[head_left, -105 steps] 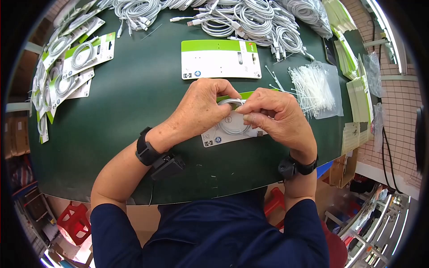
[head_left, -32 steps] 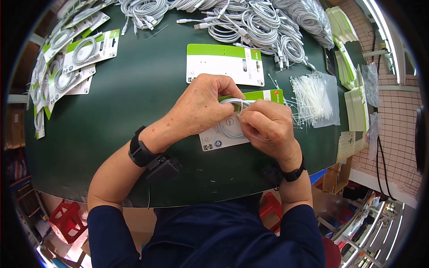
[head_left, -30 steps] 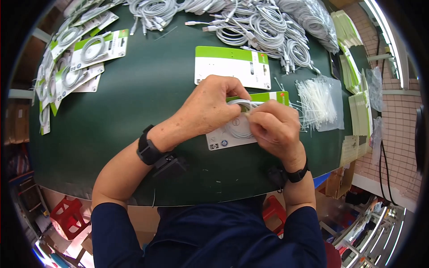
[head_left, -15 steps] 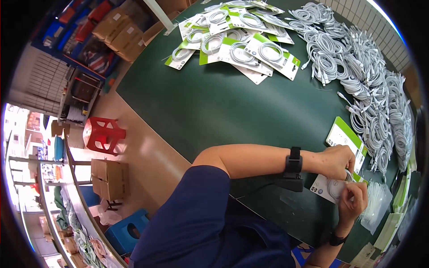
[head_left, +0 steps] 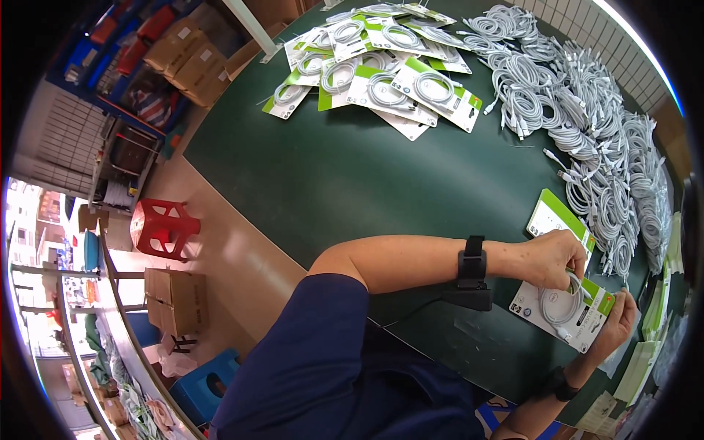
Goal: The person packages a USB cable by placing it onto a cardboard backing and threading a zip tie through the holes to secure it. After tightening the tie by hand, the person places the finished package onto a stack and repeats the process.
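My left hand (head_left: 555,258) is closed at the upper edge of a coiled white cable (head_left: 561,312), its fingertips pinching the coil. This coil lies against a white and green packaging card (head_left: 587,331) on the table. At the card's right edge, my right hand (head_left: 618,321) has thumb and fingers pinched together; whatever is between them is too small to make out. Partly under my left hand rests another white and green card (head_left: 559,214).
A large heap of coiled white cables (head_left: 579,125) covers the right side of the green table (head_left: 330,176). Several carded cables (head_left: 389,92) are piled at the far edge. Beside my right wrist lies a clear plastic bag (head_left: 611,364). A red stool (head_left: 165,229) stands on the floor at left.
My right hand has moved from the coil outward to the card's right edge, uncovering the coil and the card's green end. My left hand stays at the coil.
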Demonstrator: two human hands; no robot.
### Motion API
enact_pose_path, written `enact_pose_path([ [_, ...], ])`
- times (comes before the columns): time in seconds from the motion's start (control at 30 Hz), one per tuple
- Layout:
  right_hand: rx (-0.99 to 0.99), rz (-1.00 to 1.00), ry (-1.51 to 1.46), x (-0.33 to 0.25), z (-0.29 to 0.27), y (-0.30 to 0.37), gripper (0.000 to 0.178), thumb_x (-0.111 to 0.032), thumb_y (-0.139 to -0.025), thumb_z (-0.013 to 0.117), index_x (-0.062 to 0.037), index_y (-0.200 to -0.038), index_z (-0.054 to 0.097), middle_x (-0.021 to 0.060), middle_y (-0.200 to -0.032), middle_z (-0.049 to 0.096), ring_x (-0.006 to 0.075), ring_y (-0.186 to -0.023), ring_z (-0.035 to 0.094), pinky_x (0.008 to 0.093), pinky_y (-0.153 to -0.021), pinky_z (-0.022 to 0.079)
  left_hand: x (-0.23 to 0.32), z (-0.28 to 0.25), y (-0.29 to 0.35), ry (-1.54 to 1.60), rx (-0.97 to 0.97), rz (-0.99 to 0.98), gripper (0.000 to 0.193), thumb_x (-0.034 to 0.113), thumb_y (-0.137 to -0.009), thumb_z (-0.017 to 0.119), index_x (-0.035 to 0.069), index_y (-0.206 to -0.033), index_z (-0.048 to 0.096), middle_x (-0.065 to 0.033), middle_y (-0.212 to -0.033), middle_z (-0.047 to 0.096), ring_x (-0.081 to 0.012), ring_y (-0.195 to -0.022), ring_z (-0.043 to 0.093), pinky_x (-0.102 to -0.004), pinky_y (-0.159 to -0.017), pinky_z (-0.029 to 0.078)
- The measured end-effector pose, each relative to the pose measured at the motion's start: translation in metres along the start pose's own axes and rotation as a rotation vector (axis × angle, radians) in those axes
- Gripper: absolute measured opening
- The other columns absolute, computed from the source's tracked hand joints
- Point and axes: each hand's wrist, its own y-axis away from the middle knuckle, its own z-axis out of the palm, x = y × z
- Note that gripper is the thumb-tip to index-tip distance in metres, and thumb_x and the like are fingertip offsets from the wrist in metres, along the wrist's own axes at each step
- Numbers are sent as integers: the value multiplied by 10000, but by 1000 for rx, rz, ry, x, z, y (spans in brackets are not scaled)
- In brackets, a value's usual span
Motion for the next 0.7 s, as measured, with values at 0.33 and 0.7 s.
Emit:
enact_pose_path([
  [0.33,-246,367,-215,-4,31,78,440,-243,-991,535,-33,-1373,476,86,-1314,535,173,-1152,548,315,-981,457,8,4,12,-191,18,320,224,-13,-658,665,34,-863,742,-127,-827,715,-315,-786,693,-370,-712,545],
  [0.7,-866,432,-349,-29,63,33,139,-177,-896,736,-64,-910,657,10,-831,675,101,-745,658,241,-635,544,18,5,17,-448,-79,522,305,-19,-657,685,98,-938,672,-82,-852,647,-316,-771,662,-421,-631,520],
])
